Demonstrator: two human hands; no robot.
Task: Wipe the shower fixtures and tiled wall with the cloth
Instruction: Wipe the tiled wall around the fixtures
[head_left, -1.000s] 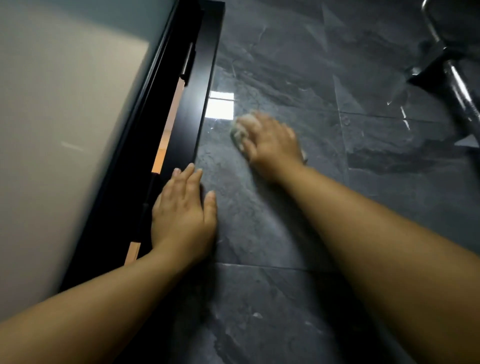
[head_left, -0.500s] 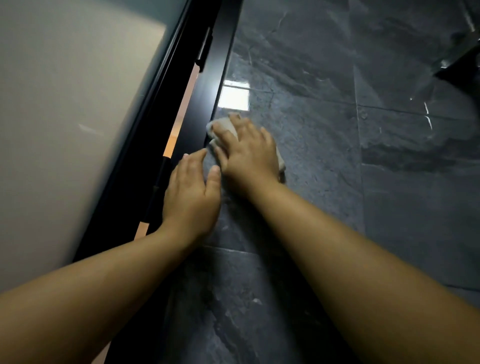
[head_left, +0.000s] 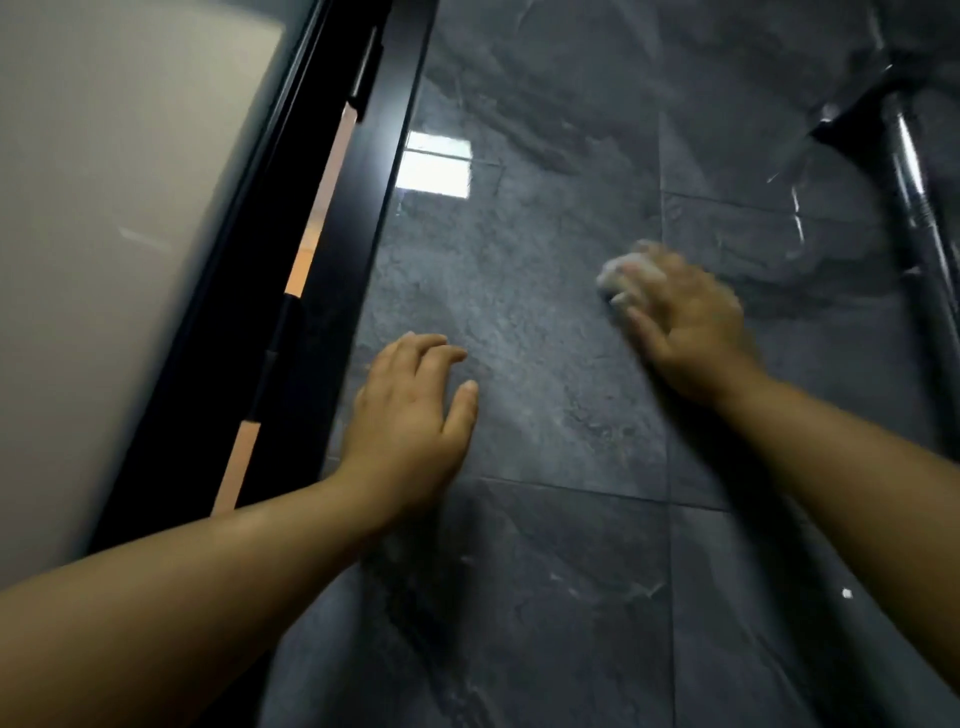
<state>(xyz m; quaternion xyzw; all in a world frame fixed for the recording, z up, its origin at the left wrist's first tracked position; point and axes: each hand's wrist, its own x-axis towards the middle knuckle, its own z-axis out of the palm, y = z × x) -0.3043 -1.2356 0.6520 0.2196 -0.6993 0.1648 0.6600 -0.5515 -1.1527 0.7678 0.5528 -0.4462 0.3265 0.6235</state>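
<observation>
The dark grey tiled wall (head_left: 545, 364) fills most of the view. My right hand (head_left: 685, 327) presses a small white cloth (head_left: 613, 275) flat against the tile, right of centre; the hand is motion-blurred and covers most of the cloth. My left hand (head_left: 410, 410) rests flat on the wall with its fingers extended, close to the black door frame (head_left: 384, 171). A chrome shower pipe (head_left: 930, 208) runs down the far right edge, a short way right of the cloth.
A frosted glass door panel (head_left: 114, 208) stands at the left inside the black frame, with a narrow orange-lit gap (head_left: 311, 234) beside it. A bright window reflection (head_left: 436, 163) shines on the tile. A black bracket (head_left: 852, 130) holds the pipe at upper right.
My right hand has swept the cloth rightwards across the tile, from beside the door frame toward the shower pipe. My left hand stays flat on the wall near the frame.
</observation>
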